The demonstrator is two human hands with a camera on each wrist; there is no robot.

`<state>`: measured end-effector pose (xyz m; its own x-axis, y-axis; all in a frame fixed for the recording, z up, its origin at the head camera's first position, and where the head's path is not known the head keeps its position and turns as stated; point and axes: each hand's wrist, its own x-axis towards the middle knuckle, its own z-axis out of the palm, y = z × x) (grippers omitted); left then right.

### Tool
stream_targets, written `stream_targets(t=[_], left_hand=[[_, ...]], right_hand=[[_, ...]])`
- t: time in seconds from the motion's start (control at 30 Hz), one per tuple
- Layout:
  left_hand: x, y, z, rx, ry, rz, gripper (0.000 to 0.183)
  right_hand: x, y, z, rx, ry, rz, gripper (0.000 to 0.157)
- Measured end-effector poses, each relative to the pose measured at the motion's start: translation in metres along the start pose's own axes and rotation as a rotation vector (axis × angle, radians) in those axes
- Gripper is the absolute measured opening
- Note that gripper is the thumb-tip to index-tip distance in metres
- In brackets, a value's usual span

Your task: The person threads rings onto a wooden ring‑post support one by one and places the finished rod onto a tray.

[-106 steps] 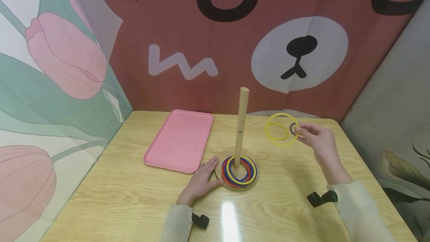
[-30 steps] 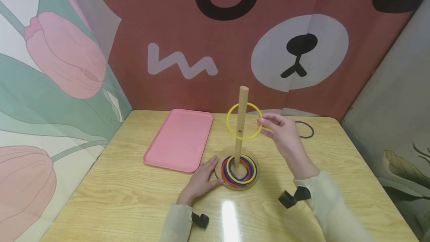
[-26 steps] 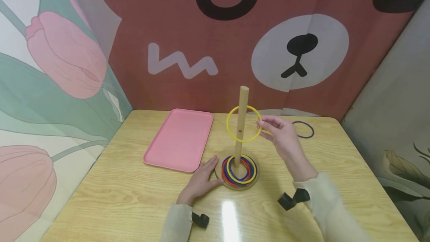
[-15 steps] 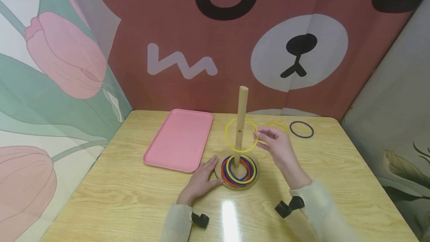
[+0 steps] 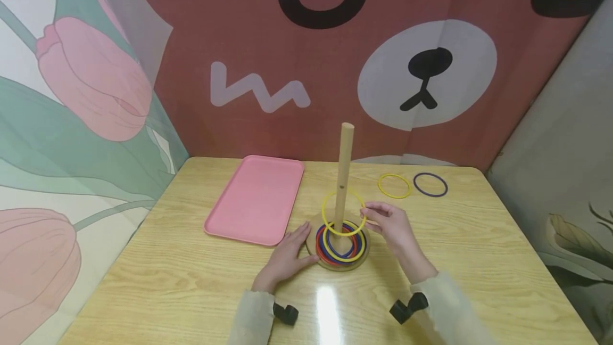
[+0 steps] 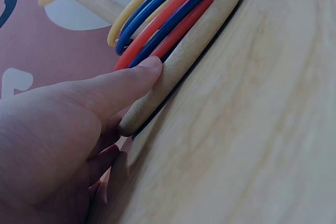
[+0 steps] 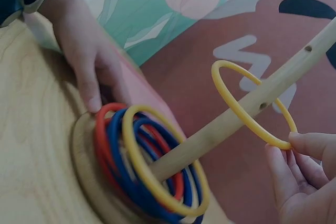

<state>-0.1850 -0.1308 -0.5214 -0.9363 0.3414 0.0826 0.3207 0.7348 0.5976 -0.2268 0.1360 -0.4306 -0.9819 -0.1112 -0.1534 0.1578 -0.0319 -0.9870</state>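
A wooden post (image 5: 345, 161) stands upright on a round wooden base (image 5: 366, 257). Red, blue and yellow rings (image 5: 341, 261) lie stacked around its foot. My right hand (image 5: 394, 227) pinches a yellow ring (image 7: 239, 109) by its right side, thumb against fingertips. In the right wrist view the post passes through this ring, which hangs tilted above the stack. My left hand (image 5: 284, 260) rests at the base's left edge, fingers extended along it. The left wrist view shows its thumb (image 6: 144, 74) on the base's rim beside the lowest red ring; the other fingers are partly hidden.
Another yellow ring (image 5: 394, 197) and a blue ring (image 5: 430, 196) lie side by side at the table's back right. To the left of the base is a pink tray (image 5: 256, 198). A curtain (image 5: 239, 137) with a printed bear hangs behind the table (image 5: 182, 281).
My right hand has brought the yellow ring left from the back right to the post, then lowered it along the post towards the stack. The left hand has stayed still.
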Motion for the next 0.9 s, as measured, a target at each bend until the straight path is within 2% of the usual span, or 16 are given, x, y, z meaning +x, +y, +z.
stream_targets(t=[0.37, 0.63, 0.9], left_hand=[[0.0, 0.0, -0.001, 0.004, -0.003, -0.002, 0.085], [0.0, 0.001, -0.001, 0.004, -0.003, -0.005, 0.085], [0.0, -0.001, 0.0, 0.007, 0.002, 0.006, 0.085]], right_hand=[[0.004, 0.025, -0.006, -0.075, -0.031, 0.063, 0.039], [0.006, 0.034, -0.007, -0.19, -0.05, 0.059, 0.033], [0.004, 0.036, -0.005, -0.305, -0.01, 0.039, 0.027]])
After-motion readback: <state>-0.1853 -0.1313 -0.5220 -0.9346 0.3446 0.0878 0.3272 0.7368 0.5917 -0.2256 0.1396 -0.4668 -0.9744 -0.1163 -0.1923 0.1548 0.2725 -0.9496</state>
